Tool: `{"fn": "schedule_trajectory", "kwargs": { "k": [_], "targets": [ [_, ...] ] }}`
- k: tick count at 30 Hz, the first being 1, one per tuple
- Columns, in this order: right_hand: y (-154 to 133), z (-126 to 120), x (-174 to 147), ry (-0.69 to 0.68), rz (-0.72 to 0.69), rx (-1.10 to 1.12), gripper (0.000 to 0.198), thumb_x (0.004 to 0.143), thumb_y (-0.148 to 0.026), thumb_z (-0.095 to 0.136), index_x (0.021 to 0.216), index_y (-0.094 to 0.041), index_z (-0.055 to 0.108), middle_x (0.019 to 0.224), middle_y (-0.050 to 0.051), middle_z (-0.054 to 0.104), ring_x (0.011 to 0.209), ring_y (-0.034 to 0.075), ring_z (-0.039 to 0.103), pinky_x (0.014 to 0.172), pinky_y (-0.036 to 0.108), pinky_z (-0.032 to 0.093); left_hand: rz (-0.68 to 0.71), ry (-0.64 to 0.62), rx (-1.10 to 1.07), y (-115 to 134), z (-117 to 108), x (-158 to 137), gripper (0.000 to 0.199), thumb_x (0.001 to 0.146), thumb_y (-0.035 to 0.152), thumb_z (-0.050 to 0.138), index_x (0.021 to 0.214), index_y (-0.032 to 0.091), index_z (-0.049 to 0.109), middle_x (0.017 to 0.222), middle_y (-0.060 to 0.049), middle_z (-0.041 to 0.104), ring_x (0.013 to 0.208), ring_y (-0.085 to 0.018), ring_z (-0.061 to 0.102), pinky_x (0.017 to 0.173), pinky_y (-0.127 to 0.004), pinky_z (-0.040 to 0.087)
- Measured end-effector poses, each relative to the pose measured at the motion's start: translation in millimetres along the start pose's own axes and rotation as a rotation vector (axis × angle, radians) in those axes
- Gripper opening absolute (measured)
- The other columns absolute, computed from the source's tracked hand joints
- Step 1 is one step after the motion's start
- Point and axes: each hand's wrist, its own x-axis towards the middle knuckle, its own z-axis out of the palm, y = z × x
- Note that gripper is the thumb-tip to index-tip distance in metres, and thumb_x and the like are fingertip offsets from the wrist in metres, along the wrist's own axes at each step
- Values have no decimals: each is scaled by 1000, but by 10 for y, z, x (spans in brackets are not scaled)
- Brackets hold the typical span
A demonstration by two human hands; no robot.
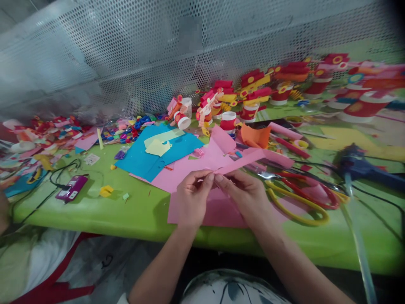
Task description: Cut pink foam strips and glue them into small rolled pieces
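Between my two hands is a strip of pink paper [245,160], its free end reaching up and to the right. My left hand [193,194] pinches the near end of the strip between thumb and fingertips. Right beside it, my right hand [245,192] pinches the same end, the two thumbs almost touching. Below the hands lies a larger pink paper sheet [215,211] on the green table. Scissors with yellow handles [303,215] and another pair with red handles [329,200] rest just right of my right hand.
A blue glue gun [363,166] with a clear glue stick stands at the right. Blue paper [133,156] lies left of centre, near a purple device [72,188] with cables. Red paper cups [228,121] with coloured rolls line the back, before a perforated metal panel [142,55].
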Motion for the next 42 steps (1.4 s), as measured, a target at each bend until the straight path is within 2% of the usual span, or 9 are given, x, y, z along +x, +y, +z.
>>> {"fn": "schedule_trajectory", "kwargs": {
  "k": [4,7,12,20,27,30,33,37,42],
  "targets": [
    [83,-44,29,25,-8,-35,23,81,-43,78,81,-21,75,76,2,72,69,17,60,66,31,47,-212,-170,-76,56,-119,83,24,83,40,82,98,20,79,104,-6,77,89,-20,76,84,-38,64],
    [95,-69,42,75,-31,-162,25,82,-44,75,76,-20,74,69,1,66,65,16,55,61,30,41,-40,-311,256,199,-213,240,25,83,40,81,99,20,82,112,-10,75,97,-21,73,83,-32,62],
    [79,-71,66,59,-74,-232,29,87,-46,70,74,-19,73,72,2,66,69,17,56,64,31,41,-86,-692,508,447,-219,642,31,87,47,75,85,17,81,77,-9,76,69,-17,70,64,-26,56],
    [87,-64,70,100,-25,-216,30,86,-46,71,75,-18,73,69,0,62,66,15,50,61,29,38,-259,-1061,582,508,-171,1054,41,83,57,76,74,17,74,68,-7,72,63,-16,70,61,-26,56],
    [10,-64,90,150,18,-77,31,88,-49,71,82,-19,75,77,2,68,74,17,60,68,29,48,-220,-734,287,266,-110,865,42,79,56,80,74,15,71,67,-3,67,63,-13,64,66,-26,56],
    [-3,-72,96,275,36,266,38,89,-59,68,101,-24,76,109,5,73,92,19,67,77,31,57,-260,-553,125,240,-33,759,39,77,52,84,76,14,73,68,-3,68,63,-13,64,67,-27,58],
    [-5,-87,112,350,55,580,44,80,-66,75,103,-28,73,109,2,71,86,17,67,73,30,59,-327,-409,-85,230,50,656,36,74,48,87,78,14,73,71,-2,69,64,-11,65,68,-25,59],
    [2,-50,131,259,99,380,44,69,-52,90,100,-24,75,106,3,72,83,16,66,71,29,57,-317,-258,-247,175,129,542,31,77,43,87,81,16,73,74,0,70,67,-10,67,71,-24,59],
    [96,13,177,207,83,155,39,67,-46,93,90,-19,76,84,2,74,76,17,66,65,28,52,-233,-235,-186,76,171,456,31,82,47,81,82,16,73,79,-2,73,78,-17,73,81,-35,62]
  ]
}}
